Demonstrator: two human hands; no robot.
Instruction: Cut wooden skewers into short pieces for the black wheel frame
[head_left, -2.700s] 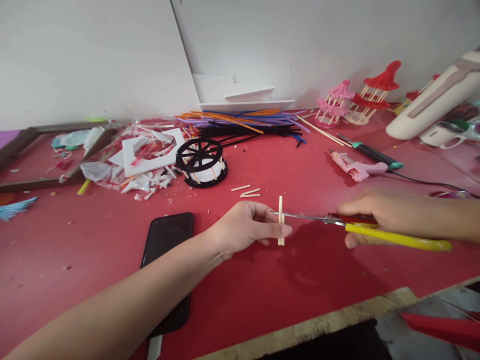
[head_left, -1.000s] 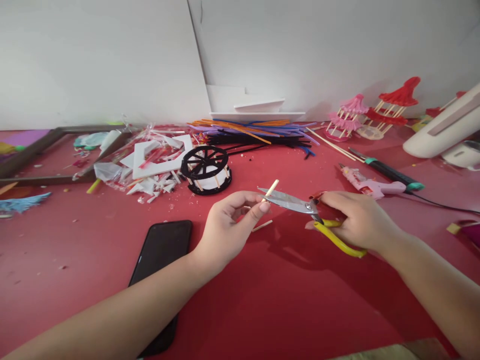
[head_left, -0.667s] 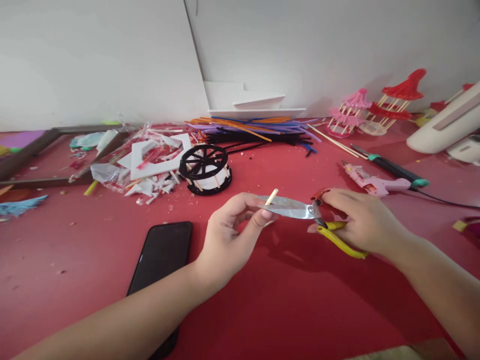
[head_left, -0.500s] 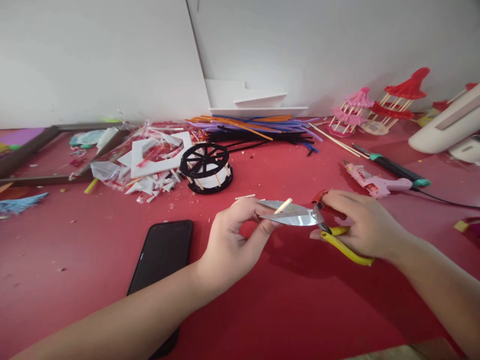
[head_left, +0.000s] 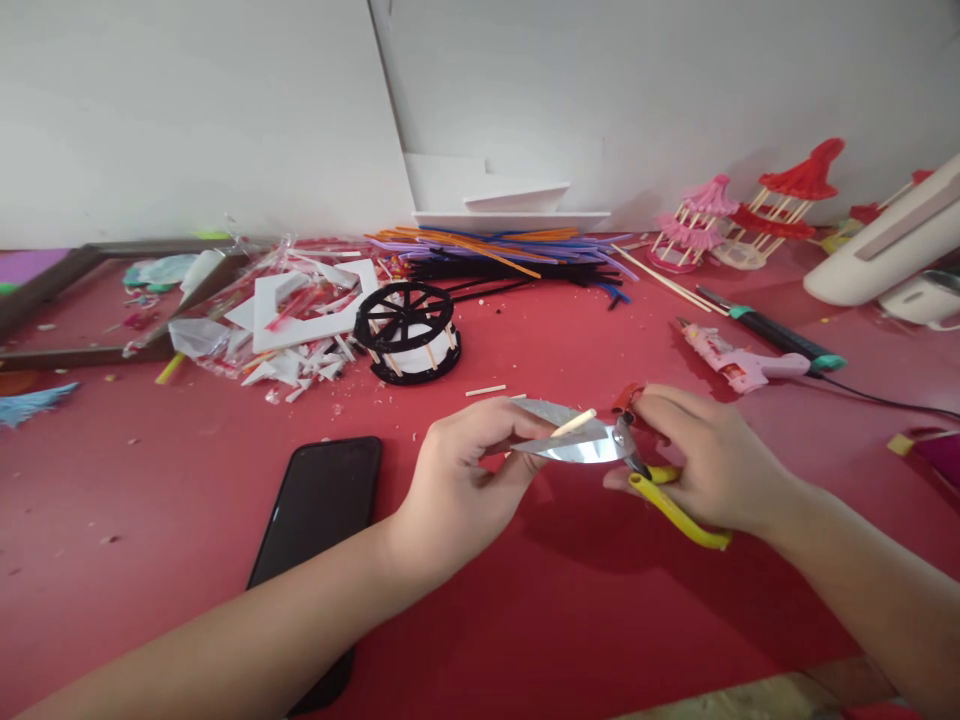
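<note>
My left hand (head_left: 472, 475) pinches a short pale wooden stick (head_left: 576, 422), whose far end sticks out between the blades of the scissors (head_left: 589, 447). My right hand (head_left: 709, 465) is closed around the handles of those scissors, one yellow and one reddish; the blades are parted and point left. Beyond my left hand stands a round frame (head_left: 409, 333) with a black spoked top, a black base and short wooden posts around a white centre. Another short stick (head_left: 486, 390) lies on the red table (head_left: 510, 620) just past my fingers.
A black phone (head_left: 319, 510) lies beside my left forearm. White scraps and plastic (head_left: 292, 320) are heaped at back left, near bundled pipe cleaners (head_left: 510, 255). On the right are a pink glue gun (head_left: 739, 360), a black-and-green tool (head_left: 780, 335) and two small roofed models (head_left: 795, 205).
The scissors have shifted slightly left and tilted along the stick, with my right hand moving left too. The stick now lies at a lower slant between the blades. The view has shifted a little.
</note>
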